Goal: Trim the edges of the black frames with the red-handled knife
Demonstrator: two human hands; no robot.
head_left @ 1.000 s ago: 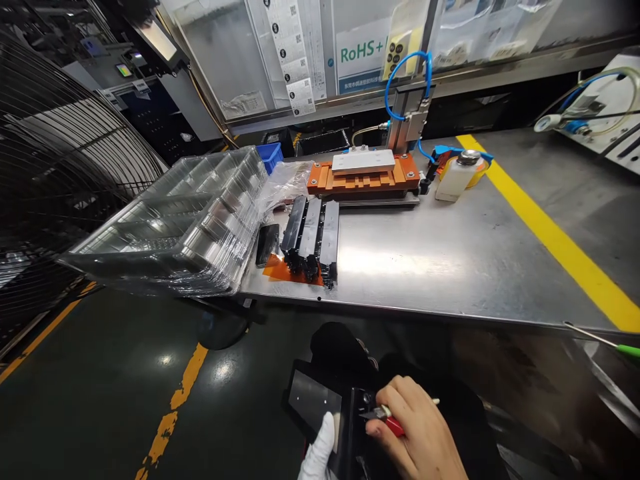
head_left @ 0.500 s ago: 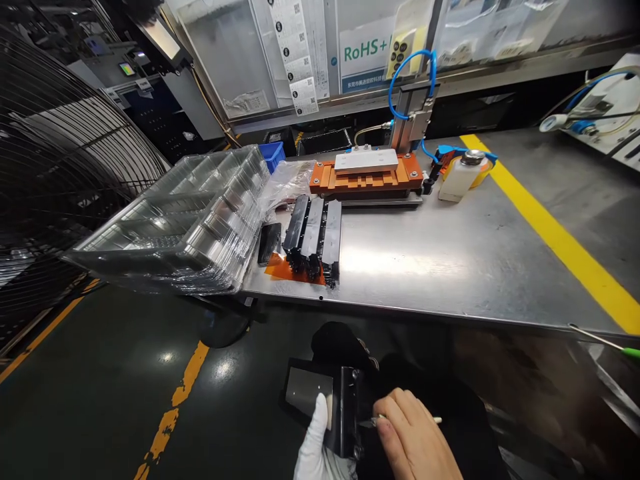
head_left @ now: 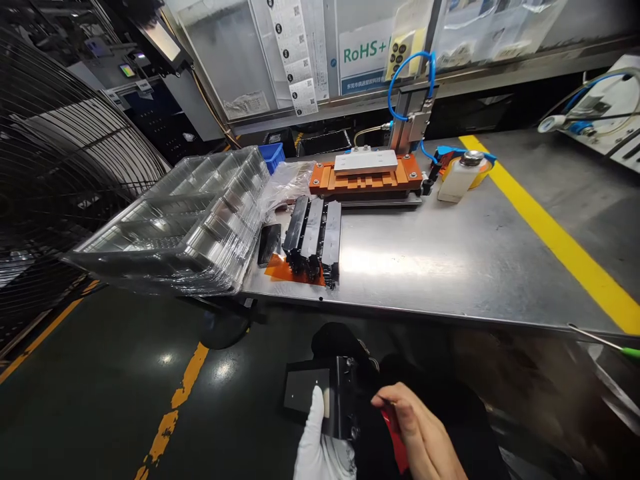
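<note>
My left hand (head_left: pixel 320 437), in a white glove, grips a black plastic part (head_left: pixel 344 400) with a flat glossy dark panel (head_left: pixel 303 390). Its thumb lies across the panel, while the other fingers are hidden underneath. To the right of the part, my bare right hand (head_left: pixel 420 430) is closed, thumb and forefinger pinched together. A thin red strip (head_left: pixel 396 443) hangs down from these fingers, apart from the black part. Whether the hand also holds a slim tool cannot be made out.
On the metal bench (head_left: pixel 430 267) lie several long black parts (head_left: pixel 313 233) over orange film (head_left: pixel 280 269), beside a phone-like dark slab (head_left: pixel 270 245). Clear trays (head_left: pixel 200 213) are stacked left. An orange fixture (head_left: pixel 367 177) and white bottle (head_left: pixel 460 179) stand behind. A green-handled tool (head_left: pixel 629 352) juts in right.
My right hand has drawn slightly away from the black part and turned. The slim pointed tool seen in it earlier no longer shows; a red strip now does. The part has shifted slightly up and left.
</note>
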